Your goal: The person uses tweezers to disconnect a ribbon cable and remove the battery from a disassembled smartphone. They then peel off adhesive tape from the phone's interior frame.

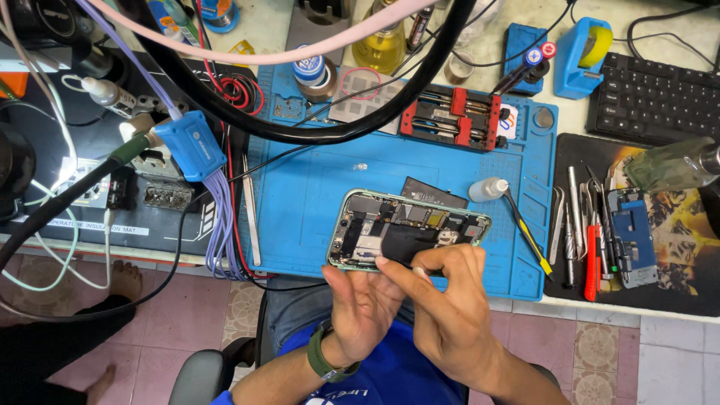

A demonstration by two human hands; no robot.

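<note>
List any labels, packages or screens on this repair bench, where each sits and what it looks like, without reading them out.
White strip label: front edge of the dark mat, left; long, dark print.
Phone screen panel: right dark mat, among tools; blue rectangle.
Tape roll label: back of blue mat; round, blue and white.

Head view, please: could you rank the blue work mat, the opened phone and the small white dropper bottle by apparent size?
1. blue work mat, largest.
2. opened phone, held at its near edge by both hands.
3. white dropper bottle, smallest.
</note>
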